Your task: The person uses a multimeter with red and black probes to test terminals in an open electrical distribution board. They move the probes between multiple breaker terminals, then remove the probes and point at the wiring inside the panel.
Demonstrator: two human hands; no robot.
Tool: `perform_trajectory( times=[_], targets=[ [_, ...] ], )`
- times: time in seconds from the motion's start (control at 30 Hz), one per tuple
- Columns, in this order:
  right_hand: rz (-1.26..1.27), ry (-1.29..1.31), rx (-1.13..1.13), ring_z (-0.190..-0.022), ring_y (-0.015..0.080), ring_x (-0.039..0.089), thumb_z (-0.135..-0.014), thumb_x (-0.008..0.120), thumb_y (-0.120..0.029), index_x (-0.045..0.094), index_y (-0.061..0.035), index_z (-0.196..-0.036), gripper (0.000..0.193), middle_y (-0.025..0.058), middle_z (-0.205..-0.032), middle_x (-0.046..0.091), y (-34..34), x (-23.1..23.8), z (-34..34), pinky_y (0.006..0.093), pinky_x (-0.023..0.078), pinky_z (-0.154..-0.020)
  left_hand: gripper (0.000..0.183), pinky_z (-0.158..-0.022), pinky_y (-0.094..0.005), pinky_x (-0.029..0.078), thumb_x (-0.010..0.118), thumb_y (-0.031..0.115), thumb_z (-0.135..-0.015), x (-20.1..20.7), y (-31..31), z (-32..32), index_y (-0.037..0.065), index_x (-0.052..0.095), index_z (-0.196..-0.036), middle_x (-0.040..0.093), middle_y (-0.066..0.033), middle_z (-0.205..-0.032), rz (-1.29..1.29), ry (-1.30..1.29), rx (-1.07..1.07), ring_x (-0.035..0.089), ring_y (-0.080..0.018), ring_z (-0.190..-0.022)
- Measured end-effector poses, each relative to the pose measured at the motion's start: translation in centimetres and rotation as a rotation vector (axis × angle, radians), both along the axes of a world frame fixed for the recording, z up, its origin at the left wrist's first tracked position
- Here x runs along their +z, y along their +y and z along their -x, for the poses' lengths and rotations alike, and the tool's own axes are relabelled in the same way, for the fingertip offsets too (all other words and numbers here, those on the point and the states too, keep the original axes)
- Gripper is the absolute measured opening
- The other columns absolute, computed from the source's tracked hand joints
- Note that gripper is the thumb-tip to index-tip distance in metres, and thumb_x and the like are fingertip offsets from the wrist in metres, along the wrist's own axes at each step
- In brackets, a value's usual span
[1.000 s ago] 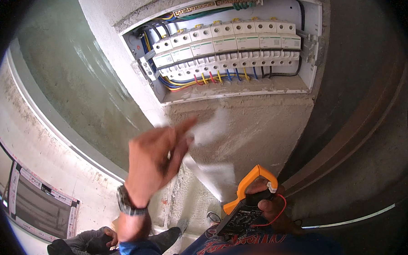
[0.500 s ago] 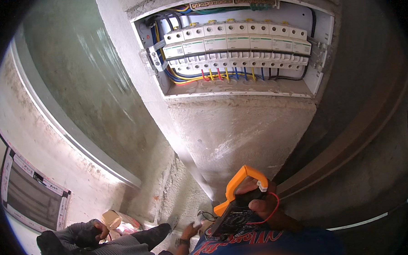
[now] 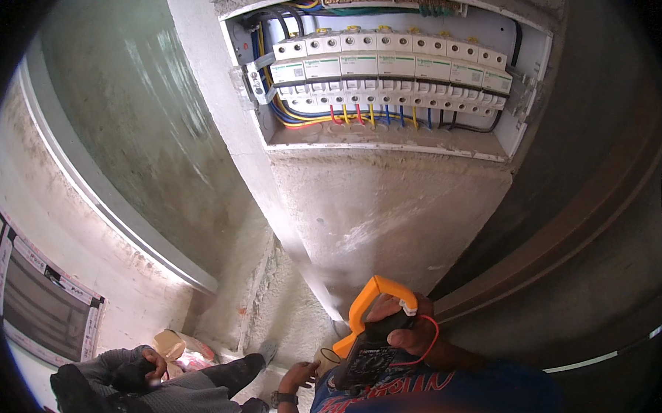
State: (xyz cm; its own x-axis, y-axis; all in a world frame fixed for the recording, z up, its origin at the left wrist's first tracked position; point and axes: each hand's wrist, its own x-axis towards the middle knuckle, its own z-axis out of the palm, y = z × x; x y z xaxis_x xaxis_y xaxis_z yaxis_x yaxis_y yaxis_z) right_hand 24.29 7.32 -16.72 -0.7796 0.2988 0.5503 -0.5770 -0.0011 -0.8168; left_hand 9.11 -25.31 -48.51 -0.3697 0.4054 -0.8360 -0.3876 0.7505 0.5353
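Observation:
My right hand [image 3: 410, 332] grips an orange and black clamp meter [image 3: 370, 330] low in the view, its orange jaw pointing up and a red lead looping by my fingers. My left hand [image 3: 300, 373], with a wristwatch [image 3: 280, 398] on it, hangs low beside my body, next to a small tan round object [image 3: 325, 359]; whether it holds that object is unclear. Above, an open distribution board [image 3: 384, 71] is set in a concrete wall, with a row of white circuit breakers [image 3: 391, 67] and red, yellow and blue wires below them.
Another person [image 3: 154, 391] in grey clothes crouches at the lower left on the floor, near a tan bag [image 3: 171, 343]. A bare concrete column [image 3: 375, 204] runs below the board. A framed panel [image 3: 43, 304] leans on the left wall.
My left hand, raised in front of the wall with something white a second ago, has dropped to my side. The view has shifted so the board sits further right.

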Motion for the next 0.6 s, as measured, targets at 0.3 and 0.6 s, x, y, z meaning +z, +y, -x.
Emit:
perform_trajectory(
  times=[0.3, 0.6],
  targets=[
    [0.064, -0.104, 0.025, -0.091, 0.0240, 0.071, -0.085, 0.082, -0.034, 0.076, 0.0061, -0.108, 0.047, 0.0156, -0.097, 0.075, -1.5, 0.4, 0.7, 0.0382, 0.057, -0.085, 0.073, -0.101, -0.0366, 0.054, 0.063, 0.055, -0.107, 22.8, 6.4, 0.2, 0.001, 0.056, -0.155, 0.073, -0.0176, -0.131, -0.654, 0.292, -0.027, 0.070, -0.0233, -0.116],
    [0.023, -0.102, 0.033, -0.091, 0.0206, 0.074, -0.088, 0.083, -0.028, 0.075, 0.0047, -0.111, 0.041, 0.0145, -0.101, 0.078, -3.2, -0.1, 3.1, 0.0359, 0.058, -0.085, 0.092, -0.112, -0.0400, 0.047, 0.065, 0.068, -0.100, 28.0, 2.0, -1.5, -0.008, 0.054, -0.151, 0.065, -0.0204, -0.141, -0.853, 0.217, -0.144, 0.063, -0.0276, -0.128]
  ],
)
